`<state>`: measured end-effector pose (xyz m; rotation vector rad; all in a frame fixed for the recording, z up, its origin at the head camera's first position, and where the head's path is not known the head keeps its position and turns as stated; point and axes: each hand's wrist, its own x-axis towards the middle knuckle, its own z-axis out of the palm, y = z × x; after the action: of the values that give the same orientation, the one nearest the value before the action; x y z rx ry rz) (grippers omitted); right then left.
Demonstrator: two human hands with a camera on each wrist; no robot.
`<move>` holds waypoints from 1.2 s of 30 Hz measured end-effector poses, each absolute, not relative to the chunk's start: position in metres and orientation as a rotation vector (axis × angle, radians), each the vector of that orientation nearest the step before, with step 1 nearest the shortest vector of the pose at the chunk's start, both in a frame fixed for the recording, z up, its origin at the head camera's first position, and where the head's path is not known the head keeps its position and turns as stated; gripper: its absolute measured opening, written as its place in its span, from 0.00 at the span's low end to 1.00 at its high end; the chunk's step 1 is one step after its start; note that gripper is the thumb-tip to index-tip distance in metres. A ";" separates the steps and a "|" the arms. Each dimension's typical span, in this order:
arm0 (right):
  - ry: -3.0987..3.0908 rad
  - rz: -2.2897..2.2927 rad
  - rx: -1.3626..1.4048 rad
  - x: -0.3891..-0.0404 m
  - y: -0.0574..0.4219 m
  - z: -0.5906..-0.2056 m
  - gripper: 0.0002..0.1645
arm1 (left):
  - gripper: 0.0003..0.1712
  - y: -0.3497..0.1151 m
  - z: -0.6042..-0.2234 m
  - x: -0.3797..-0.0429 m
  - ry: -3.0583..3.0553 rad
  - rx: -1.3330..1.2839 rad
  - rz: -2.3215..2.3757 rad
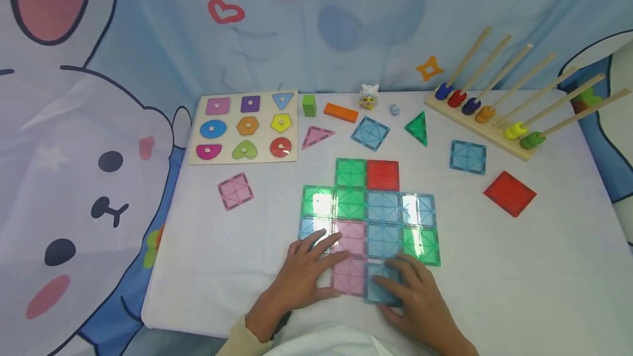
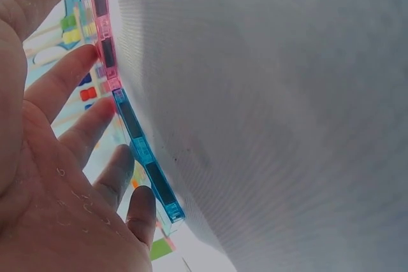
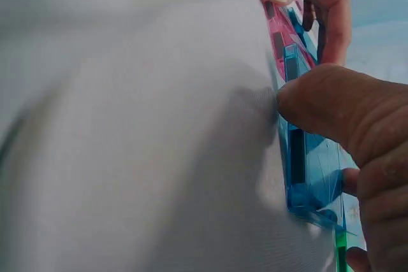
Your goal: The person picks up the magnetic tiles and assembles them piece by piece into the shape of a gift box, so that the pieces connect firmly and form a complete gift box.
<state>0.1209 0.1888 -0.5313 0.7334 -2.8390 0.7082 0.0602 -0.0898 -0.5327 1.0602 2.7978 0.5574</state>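
Right hand (image 1: 417, 306): fingers bent over a blue tile (image 1: 376, 269) at the right end of the tile layout's (image 1: 381, 235) nearest row, beside a pink tile (image 1: 350, 280). Right wrist view confirms the thumb (image 3: 319, 97) against its near edge. Left hand (image 1: 303, 279): fingers spread at the layout's left side, gripping nothing; contact of each fingertip cannot be told. Dark strips (image 2: 131, 118) in tile edges show clearly only in wrist views. Puzzle board (image 1: 263, 150) holds nine shapes (image 1: 281, 147); bead rack (image 1: 494, 131) carries beads (image 1: 516, 131). The leftmost tile (image 1: 307, 226) is partly hidden by hand and glare.
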 end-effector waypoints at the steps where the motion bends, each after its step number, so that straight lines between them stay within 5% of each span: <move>1: -2.854 0.709 0.708 0.122 0.190 -0.532 0.27 | 0.47 -0.090 -0.532 0.060 2.793 1.057 0.559; 11: -2.792 0.765 0.612 0.116 0.191 -0.537 0.26 | 0.47 -0.090 -0.532 0.059 2.798 1.065 0.549; 19: -2.803 0.737 -0.367 0.090 0.201 -0.534 0.39 | 0.48 -0.089 -0.532 0.060 2.784 1.053 0.556; 23: -2.831 0.765 -0.595 0.081 0.199 -0.538 0.42 | 0.48 -0.090 -0.531 0.060 2.777 1.047 0.557; 32: -2.439 1.292 -0.717 0.073 0.195 -0.516 0.17 | 0.48 -0.091 -0.530 0.059 2.783 1.054 0.554; 36: -2.477 1.346 -0.603 0.068 0.186 -0.507 0.13 | 0.49 -0.091 -0.531 0.059 2.774 1.053 0.554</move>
<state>0.0683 0.1856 -0.5072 -0.6033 -2.4775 1.3460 0.0591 -0.0908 -0.5307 1.0534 2.7738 0.5540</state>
